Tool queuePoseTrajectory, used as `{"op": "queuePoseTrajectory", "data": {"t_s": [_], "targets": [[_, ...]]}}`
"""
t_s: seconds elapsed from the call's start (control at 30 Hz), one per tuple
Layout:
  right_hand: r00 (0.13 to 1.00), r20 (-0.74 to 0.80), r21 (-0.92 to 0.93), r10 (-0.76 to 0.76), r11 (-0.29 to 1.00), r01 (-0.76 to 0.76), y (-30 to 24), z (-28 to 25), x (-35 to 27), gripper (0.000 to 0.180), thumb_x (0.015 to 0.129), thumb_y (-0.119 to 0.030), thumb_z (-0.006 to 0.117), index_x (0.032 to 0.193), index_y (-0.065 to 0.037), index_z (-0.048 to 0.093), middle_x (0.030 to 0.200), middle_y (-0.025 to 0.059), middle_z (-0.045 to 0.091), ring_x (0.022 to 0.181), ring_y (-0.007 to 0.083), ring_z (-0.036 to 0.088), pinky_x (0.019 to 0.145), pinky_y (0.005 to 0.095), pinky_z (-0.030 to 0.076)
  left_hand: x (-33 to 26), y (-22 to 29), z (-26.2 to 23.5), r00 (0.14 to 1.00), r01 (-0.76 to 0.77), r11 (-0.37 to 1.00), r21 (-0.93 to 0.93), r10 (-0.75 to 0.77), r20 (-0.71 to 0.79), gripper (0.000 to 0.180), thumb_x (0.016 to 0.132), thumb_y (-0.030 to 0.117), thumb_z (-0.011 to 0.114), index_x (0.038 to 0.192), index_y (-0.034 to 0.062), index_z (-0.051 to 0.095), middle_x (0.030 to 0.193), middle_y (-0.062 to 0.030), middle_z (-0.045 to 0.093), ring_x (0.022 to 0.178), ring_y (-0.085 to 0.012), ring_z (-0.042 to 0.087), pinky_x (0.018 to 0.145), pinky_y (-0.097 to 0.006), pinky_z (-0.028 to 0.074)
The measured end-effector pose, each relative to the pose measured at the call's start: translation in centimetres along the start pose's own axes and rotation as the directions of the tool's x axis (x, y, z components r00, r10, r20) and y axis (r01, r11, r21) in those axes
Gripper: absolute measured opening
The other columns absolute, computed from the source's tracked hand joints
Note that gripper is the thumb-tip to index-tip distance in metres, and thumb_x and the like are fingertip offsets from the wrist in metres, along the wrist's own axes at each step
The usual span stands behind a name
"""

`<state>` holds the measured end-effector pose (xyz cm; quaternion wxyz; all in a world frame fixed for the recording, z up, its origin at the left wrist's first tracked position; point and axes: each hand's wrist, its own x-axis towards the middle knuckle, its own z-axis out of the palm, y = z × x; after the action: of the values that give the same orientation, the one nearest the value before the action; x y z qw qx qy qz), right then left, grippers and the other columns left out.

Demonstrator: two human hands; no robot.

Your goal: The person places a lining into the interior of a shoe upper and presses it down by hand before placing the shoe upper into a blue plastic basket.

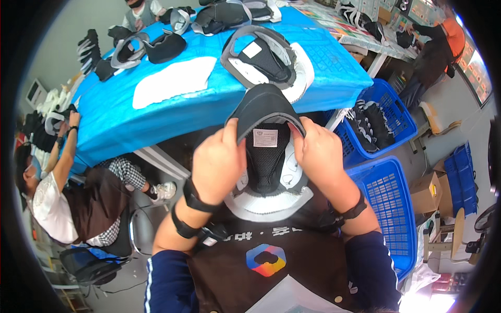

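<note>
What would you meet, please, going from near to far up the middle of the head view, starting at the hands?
Left hand and right hand gripping a black shoe upper → edge of the blue-covered table → grey-and-black shoe upper lying on it → more black uppers at the far end.

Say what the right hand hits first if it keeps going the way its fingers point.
Right hand points up-left; its fingertips already touch the black shoe upper, so that comes first, probably.

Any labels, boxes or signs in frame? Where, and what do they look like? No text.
Label: pale square tag inside the dark shoe upper held between left hand and right hand.
Label: white square tag on the grey-black upper on the blue table.
Cardboard box: brown, floor at right.
Printed sheets: multicoloured, far table.
</note>
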<state>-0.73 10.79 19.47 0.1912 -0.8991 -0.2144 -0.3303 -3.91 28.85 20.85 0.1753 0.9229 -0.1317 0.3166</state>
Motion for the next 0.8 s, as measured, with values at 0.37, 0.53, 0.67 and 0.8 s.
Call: {"op": "queuePoseTrajectory", "data": {"t_s": [0.37, 0.53, 0.67, 0.8], "targets": [[0.976, -0.166, -0.018, -0.143, 0.990, 0.142, -3.9, 0.1, -1.8, 0.028, 0.067, -0.013, 0.059, 0.086, 0.007, 0.056, 0.062, 0.0061, 0.054, 0.055, 0.0167, 0.054, 0.050, 0.0248, 0.044, -2.1, 3.4, 0.3, 0.985, -0.101, 0.992, 0.073, 0.110, -0.131, 0.039, 0.069, 0.010, 0.060, 0.103, -0.0085, 0.050, 0.069, -0.0095, 0.055, 0.056, -0.0211, 0.055, 0.050, -0.028, 0.045], [0.998, -0.049, 0.187, -0.048, 0.981, 0.056, 0.2, -1.3, -2.2, 0.042, 0.068, -0.014, 0.064, 0.102, 0.004, 0.048, 0.081, 0.0143, 0.057, 0.071, 0.0299, 0.056, 0.062, 0.0319, 0.047, -1.2, 2.1, -1.4, 0.996, -0.078, 0.997, 0.020, 0.079, -0.045, 0.044, 0.061, -0.002, 0.054, 0.105, -0.0025, 0.052, 0.070, -0.0135, 0.051, 0.062, -0.0283, 0.050, 0.057, -0.034, 0.042], [0.904, 0.416, 0.556, 0.102, 0.757, -0.342, 0.0, -3.7, -3.5, 0.068, 0.071, -0.025, 0.067, 0.119, 0.004, 0.030, 0.093, 0.0202, 0.054, 0.078, 0.0298, 0.056, 0.068, 0.0315, 0.045, -0.9, 0.9, -0.8, 0.925, -0.304, 0.929, 0.213, 0.341, -0.166, 0.054, 0.055, 0.006, 0.057, 0.109, 0.0013, 0.053, 0.070, -0.0061, 0.045, 0.061, -0.0187, 0.046, 0.049, -0.026, 0.039], [0.717, 0.672, 0.740, -0.182, 0.133, -0.660, 3.7, -4.0, -5.9, 0.087, 0.075, -0.065, 0.032, 0.130, 0.000, 0.020, 0.115, 0.0157, 0.046, 0.077, 0.0204, 0.055, 0.063, 0.0306, 0.048, -0.3, 2.0, 0.1, 0.655, -0.599, 0.703, 0.384, 0.706, -0.270, 0.035, 0.060, 0.007, 0.056, 0.093, 0.0137, 0.065, 0.071, -0.0027, 0.041, 0.062, -0.0147, 0.042, 0.056, -0.022, 0.041]]}}
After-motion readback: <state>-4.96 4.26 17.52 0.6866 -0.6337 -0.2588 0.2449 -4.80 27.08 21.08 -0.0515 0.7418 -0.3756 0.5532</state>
